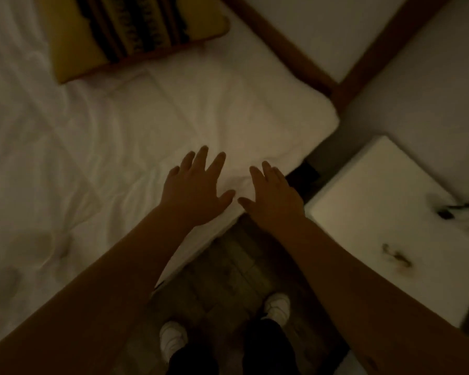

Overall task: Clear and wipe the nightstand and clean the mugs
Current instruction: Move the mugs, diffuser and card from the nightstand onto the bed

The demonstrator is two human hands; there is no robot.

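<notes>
The room is dim. A white nightstand (377,212) stands at the right beside the bed, and its top carries a few dark smudges or small dark items near its right edge. No mug is in view. My left hand (198,188) is stretched out with spread, straight fingers over the edge of the white bedding. Beside it, my right hand (274,193) is also flat with straight fingers, at the bed's corner, left of the nightstand. Neither hand holds anything.
The bed (119,158) with white bedding fills the left. A yellow patterned cushion (136,33) lies at its head. A wooden bed frame (287,47) runs along the wall. Wooden floor (228,266) and my white shoes show below.
</notes>
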